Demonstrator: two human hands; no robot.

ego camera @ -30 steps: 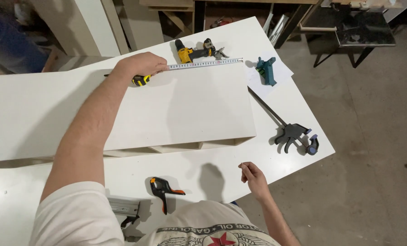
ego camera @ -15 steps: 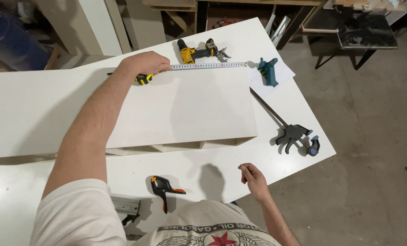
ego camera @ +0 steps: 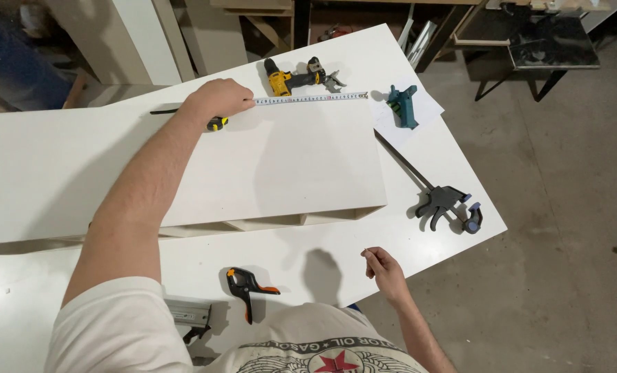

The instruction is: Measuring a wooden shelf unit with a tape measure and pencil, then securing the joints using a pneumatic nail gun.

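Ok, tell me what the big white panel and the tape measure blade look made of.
White panel: likely laminated board; smooth matte white face, paler raw edge at its near end. Tape measure blade under the left hand: probably thin painted metal; flat, straight, marked strip.

The person wears a white short-sleeved T-shirt with a dark round print and a red star, forearms bare.

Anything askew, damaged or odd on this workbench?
Nothing stands out. The tape measure lies straight along the white panel's far edge under the left hand; the bar clamp and drill lie flat.
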